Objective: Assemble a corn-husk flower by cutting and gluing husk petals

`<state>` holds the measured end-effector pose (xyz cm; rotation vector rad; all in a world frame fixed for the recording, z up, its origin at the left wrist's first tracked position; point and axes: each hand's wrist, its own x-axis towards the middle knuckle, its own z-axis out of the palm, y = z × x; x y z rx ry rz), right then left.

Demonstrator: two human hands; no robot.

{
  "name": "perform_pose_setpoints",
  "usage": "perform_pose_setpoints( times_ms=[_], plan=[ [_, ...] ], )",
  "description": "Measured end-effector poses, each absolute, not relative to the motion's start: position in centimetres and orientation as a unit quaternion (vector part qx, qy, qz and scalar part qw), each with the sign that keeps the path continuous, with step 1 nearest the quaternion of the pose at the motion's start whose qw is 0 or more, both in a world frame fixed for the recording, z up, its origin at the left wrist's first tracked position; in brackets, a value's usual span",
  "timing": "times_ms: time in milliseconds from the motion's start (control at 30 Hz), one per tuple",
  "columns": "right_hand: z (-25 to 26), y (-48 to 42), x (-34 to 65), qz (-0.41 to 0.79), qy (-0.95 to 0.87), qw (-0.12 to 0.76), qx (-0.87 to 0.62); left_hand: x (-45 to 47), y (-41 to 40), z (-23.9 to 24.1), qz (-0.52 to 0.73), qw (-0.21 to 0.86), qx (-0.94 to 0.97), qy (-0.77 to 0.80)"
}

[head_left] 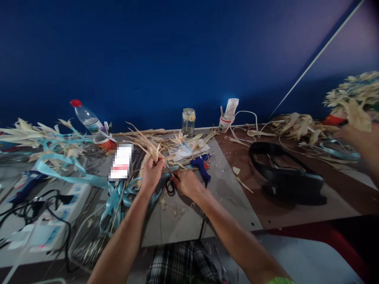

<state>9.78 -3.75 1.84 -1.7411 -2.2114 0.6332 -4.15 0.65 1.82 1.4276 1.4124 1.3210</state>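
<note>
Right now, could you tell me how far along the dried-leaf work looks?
Seemingly done: leaf sprays with blue ribbon lie at the left, and another bunch shows at the right. In hand: the left hand grips a bundle of dried strips while the right hand holds black scissors against it. Left, probably: a loose pile of leaves waits on the brown table, and the blue glue gun lies idle.
</note>
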Motion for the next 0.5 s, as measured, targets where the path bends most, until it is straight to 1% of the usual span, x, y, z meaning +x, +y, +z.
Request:
perform_pose_setpoints(
  times_ms=[200, 500],
  plan=[
    [2.14, -3.95, 9.54, 0.189, -0.748, 0.081, -0.631, -4.12, 0.26, 2.19, 0.506, 0.377, 0.555, 0.542],
    [2.86, -4.21, 9.57, 0.167, -0.766, 0.061, -0.617, -3.81, 0.41, 1.6, 0.511, 0.397, 0.547, 0.532]
  ],
)
